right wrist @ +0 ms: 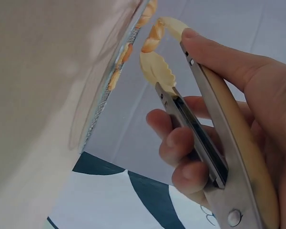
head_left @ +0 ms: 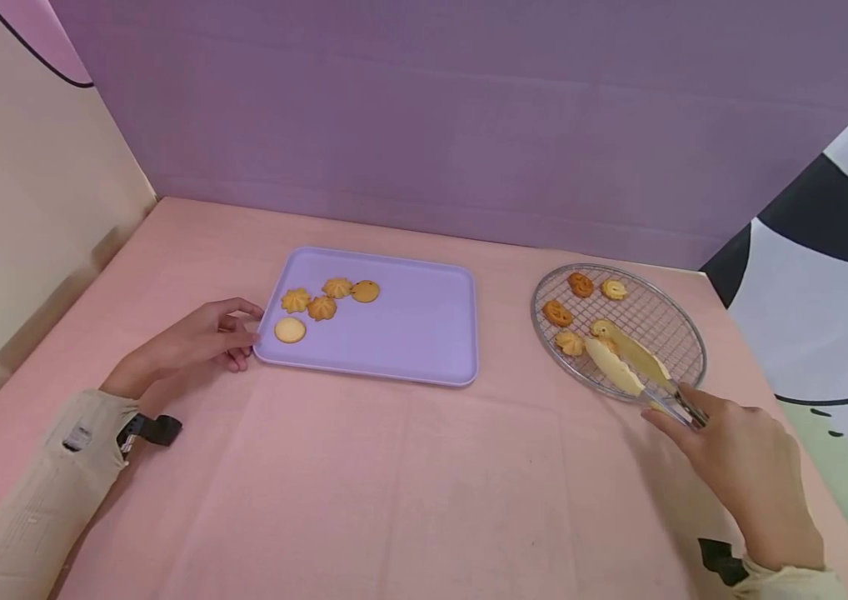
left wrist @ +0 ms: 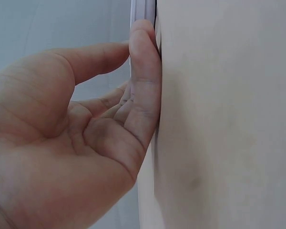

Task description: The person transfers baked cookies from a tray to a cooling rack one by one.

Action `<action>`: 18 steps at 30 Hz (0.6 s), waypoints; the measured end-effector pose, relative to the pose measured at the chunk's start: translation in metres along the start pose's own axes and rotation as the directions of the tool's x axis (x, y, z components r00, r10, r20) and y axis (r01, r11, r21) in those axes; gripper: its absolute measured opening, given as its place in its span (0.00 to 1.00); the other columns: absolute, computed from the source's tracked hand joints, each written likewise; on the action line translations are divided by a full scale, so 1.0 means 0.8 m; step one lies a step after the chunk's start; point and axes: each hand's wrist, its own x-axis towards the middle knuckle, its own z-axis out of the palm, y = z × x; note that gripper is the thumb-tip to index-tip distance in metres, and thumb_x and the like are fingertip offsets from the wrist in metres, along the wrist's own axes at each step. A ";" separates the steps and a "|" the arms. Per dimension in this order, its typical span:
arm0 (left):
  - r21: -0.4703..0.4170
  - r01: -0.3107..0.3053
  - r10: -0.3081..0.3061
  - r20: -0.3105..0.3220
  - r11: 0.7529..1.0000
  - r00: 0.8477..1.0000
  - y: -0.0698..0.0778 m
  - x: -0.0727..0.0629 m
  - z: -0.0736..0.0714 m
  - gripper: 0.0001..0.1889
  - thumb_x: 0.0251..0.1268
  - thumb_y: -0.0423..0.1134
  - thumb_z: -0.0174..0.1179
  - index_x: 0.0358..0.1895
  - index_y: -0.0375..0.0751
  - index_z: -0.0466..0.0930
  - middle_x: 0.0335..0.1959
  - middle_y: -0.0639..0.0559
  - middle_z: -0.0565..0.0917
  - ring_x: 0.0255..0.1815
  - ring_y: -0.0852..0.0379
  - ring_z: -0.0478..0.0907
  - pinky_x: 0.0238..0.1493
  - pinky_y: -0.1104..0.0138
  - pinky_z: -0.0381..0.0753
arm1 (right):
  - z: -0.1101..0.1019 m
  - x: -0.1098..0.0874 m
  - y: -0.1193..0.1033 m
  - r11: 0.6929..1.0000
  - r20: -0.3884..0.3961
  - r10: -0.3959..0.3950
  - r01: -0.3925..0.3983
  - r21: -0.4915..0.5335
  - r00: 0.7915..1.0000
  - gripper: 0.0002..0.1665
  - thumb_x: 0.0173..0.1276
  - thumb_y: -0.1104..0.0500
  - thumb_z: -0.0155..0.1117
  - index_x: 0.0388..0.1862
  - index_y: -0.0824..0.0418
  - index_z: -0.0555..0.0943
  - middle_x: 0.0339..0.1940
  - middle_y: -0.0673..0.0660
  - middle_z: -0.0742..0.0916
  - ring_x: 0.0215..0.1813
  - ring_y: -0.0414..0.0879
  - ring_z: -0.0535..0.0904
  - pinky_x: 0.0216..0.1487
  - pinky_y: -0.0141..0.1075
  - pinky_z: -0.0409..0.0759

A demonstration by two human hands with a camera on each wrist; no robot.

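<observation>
At the left edge of the lavender tray [head_left: 424, 325], my left hand [head_left: 202, 337] holds the rim between thumb and fingers. Several cookies lie on the tray's left half, among them a round pale cookie [head_left: 290, 330] and a speckled round cookie [head_left: 365, 291]. My right hand [head_left: 742, 454] grips metal tongs [right wrist: 195, 114] with cream scalloped tips, reaching over the round wire rack [head_left: 664, 321]. Between the tong tips sits a golden twisted cookie [right wrist: 153, 37]. Other cookies rest along the rack's left side, including a brown cookie [head_left: 557, 313] and a pale flower-shaped cookie [head_left: 570, 342].
A pink cloth [head_left: 409, 483] covers the table, with bare cloth between tray and rack and in front of both. A purple backdrop [head_left: 454, 125] rises behind. Printed panels stand at the left and right sides.
</observation>
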 end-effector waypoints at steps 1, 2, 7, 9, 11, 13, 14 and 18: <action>-0.003 -0.004 0.004 0.002 1.000 1.000 0.000 0.000 0.000 0.26 0.71 0.31 0.58 0.66 0.23 0.60 0.29 0.40 0.81 0.27 0.56 0.81 0.33 0.65 0.86 | 0.001 0.000 0.001 1.000 0.016 0.009 -0.009 0.001 1.000 0.38 0.56 0.42 0.76 0.55 0.68 0.83 0.06 0.48 0.62 0.14 0.46 0.57 0.14 0.37 0.52; -0.005 -0.006 0.006 0.003 1.000 1.000 0.000 0.000 0.000 0.26 0.71 0.31 0.58 0.66 0.23 0.60 0.30 0.40 0.81 0.27 0.56 0.81 0.33 0.65 0.86 | 0.001 0.000 0.002 1.000 0.034 0.022 -0.022 0.004 0.999 0.38 0.56 0.42 0.76 0.55 0.69 0.82 0.06 0.48 0.61 0.14 0.46 0.57 0.14 0.37 0.52; -0.006 0.001 -0.001 0.002 1.000 1.000 -0.002 0.002 -0.001 0.26 0.71 0.31 0.58 0.66 0.23 0.60 0.30 0.40 0.81 0.27 0.55 0.81 0.33 0.65 0.86 | 0.004 0.000 0.005 0.999 0.074 0.049 -0.049 0.009 0.996 0.39 0.56 0.40 0.76 0.54 0.71 0.83 0.06 0.49 0.62 0.14 0.46 0.57 0.15 0.37 0.52; 0.006 0.013 -0.013 -0.001 1.000 1.000 -0.001 0.002 -0.001 0.26 0.72 0.32 0.58 0.66 0.24 0.60 0.30 0.41 0.81 0.27 0.55 0.81 0.33 0.65 0.86 | 0.005 0.000 0.006 0.998 0.091 0.055 -0.056 0.009 0.994 0.40 0.57 0.39 0.75 0.54 0.70 0.82 0.07 0.49 0.63 0.15 0.47 0.59 0.15 0.37 0.53; 0.018 0.025 -0.025 0.000 1.000 1.000 -0.001 0.002 -0.001 0.26 0.72 0.32 0.58 0.67 0.24 0.60 0.30 0.42 0.81 0.27 0.55 0.81 0.33 0.65 0.86 | 0.007 0.001 0.006 0.998 0.119 0.066 -0.067 0.007 0.991 0.41 0.57 0.38 0.74 0.55 0.70 0.82 0.07 0.49 0.65 0.16 0.47 0.60 0.15 0.37 0.55; 0.019 0.028 -0.029 0.004 0.999 1.000 0.000 0.002 -0.001 0.26 0.72 0.32 0.57 0.67 0.24 0.59 0.31 0.42 0.81 0.28 0.55 0.81 0.34 0.64 0.86 | 0.008 0.002 0.005 0.996 0.157 0.084 -0.087 0.008 0.984 0.43 0.58 0.36 0.73 0.56 0.71 0.81 0.08 0.50 0.65 0.16 0.47 0.62 0.15 0.37 0.56; 0.019 0.029 -0.029 0.005 0.999 1.000 0.000 0.001 -0.001 0.26 0.72 0.32 0.57 0.67 0.24 0.59 0.31 0.42 0.81 0.28 0.55 0.81 0.34 0.64 0.87 | 0.008 0.002 0.004 0.995 0.172 0.094 -0.096 0.003 0.981 0.43 0.59 0.35 0.72 0.56 0.71 0.81 0.08 0.50 0.65 0.17 0.47 0.62 0.15 0.37 0.56; 0.014 0.024 -0.024 -0.004 1.000 1.000 0.000 0.001 -0.002 0.26 0.72 0.31 0.57 0.66 0.24 0.60 0.30 0.41 0.81 0.27 0.55 0.81 0.33 0.64 0.86 | 0.007 0.002 0.004 0.996 0.167 0.093 -0.094 -0.001 0.982 0.44 0.60 0.35 0.71 0.56 0.72 0.81 0.08 0.51 0.65 0.16 0.48 0.61 0.14 0.38 0.56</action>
